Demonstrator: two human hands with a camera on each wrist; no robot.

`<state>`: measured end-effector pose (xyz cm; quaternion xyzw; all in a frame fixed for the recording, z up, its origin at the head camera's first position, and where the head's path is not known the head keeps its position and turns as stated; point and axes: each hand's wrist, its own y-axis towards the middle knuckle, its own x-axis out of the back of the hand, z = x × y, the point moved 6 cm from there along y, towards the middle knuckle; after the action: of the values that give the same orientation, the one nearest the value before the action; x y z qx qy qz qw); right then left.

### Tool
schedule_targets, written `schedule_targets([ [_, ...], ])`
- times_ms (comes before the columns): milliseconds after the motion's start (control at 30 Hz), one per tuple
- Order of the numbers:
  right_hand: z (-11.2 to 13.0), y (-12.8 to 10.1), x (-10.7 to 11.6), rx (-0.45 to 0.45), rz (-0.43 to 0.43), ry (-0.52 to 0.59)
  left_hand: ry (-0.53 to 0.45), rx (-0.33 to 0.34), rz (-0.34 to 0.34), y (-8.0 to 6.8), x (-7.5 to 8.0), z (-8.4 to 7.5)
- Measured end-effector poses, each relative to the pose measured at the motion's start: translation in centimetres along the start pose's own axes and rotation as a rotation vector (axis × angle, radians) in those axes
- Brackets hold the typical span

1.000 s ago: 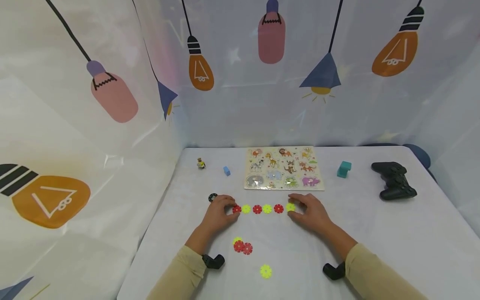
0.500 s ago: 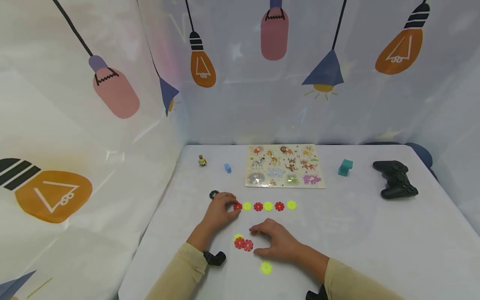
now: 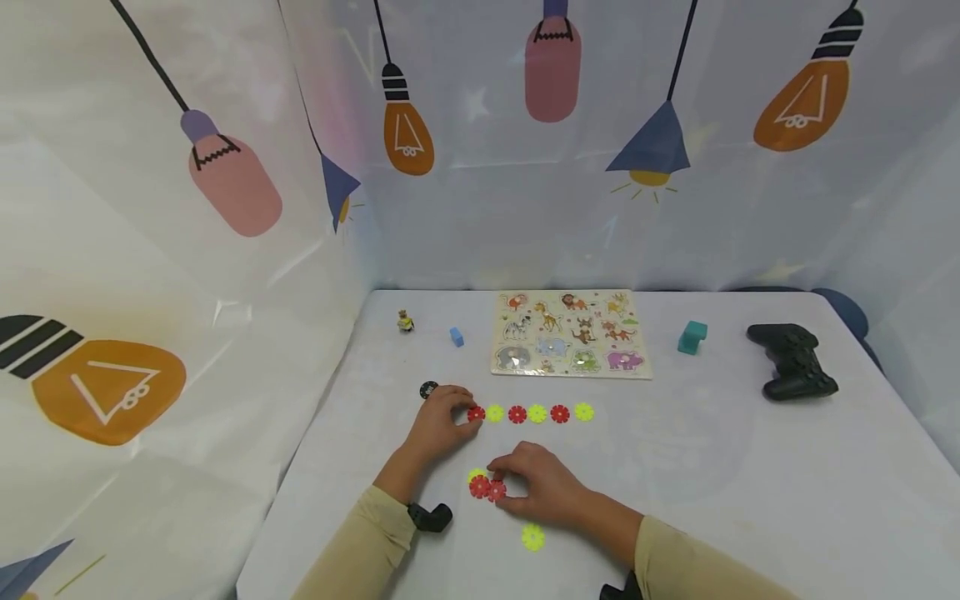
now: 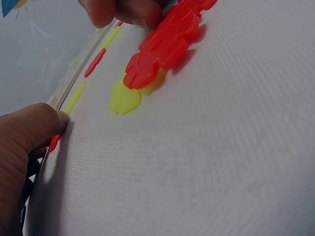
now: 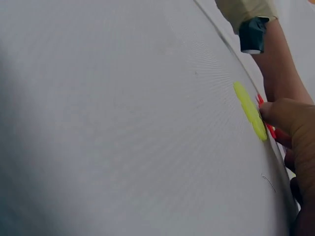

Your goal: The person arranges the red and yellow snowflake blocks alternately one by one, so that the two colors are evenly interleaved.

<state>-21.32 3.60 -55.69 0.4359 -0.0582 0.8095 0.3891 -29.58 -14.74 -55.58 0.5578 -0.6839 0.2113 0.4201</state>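
My left hand (image 3: 438, 429) holds the red flower-shaped disc (image 3: 476, 413) at the left end of a row by its edges, thumb on the near side. That row runs on rightward, yellow and red by turns, to a yellow flower disc (image 3: 584, 412). Nearer me, my right hand (image 3: 546, 492) pinches a red flower disc (image 3: 497, 490) between thumb and forefinger. Touching it on the left lies another red disc (image 3: 479, 487), which partly covers a yellow one (image 4: 124, 98). A lone yellow disc (image 3: 533, 537) lies flat below my right hand.
An animal puzzle board (image 3: 572, 333) lies at the back. Around it are a small figurine (image 3: 405, 321), a blue block (image 3: 457, 337), teal blocks (image 3: 692, 337) and a black game controller (image 3: 792, 361). A black round disc (image 3: 428, 390) sits behind my left hand.
My right hand has left the yellow disc at the row's right end and come left and nearer, onto the red disc in the cluster. My left hand has stayed in place.
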Motion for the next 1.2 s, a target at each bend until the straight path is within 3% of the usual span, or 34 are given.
schedule_targets([
  [200, 0.0, -0.3, 0.3, -0.006, -0.032, 0.008, 0.003, 0.024, -0.001, 0.0, -0.1, 0.0],
  [333, -1.2, -1.5, 2.2, -0.083, -0.108, 0.076, -0.01, 0.022, 0.01, -0.1, -0.3, -0.1],
  [533, -7.5, -4.9, 8.5, -0.31, -0.295, 0.03, -0.013, 0.023, 0.005, 0.0, -0.3, 0.0],
  [700, -12.1, -7.4, 12.4, -0.477, -0.335, -0.033, -0.019, 0.003, -0.018, 0.0, -0.2, 0.1],
  [967, -13.2, -7.4, 13.3, -0.447, -0.301, -0.156, -0.019, 0.006, -0.034, 0.0, -0.4, 0.8],
  [1200, -12.8, -7.6, 13.3, -0.432, -0.306, -0.156, -0.027, 0.013, -0.025, 0.1, -0.5, 0.6],
])
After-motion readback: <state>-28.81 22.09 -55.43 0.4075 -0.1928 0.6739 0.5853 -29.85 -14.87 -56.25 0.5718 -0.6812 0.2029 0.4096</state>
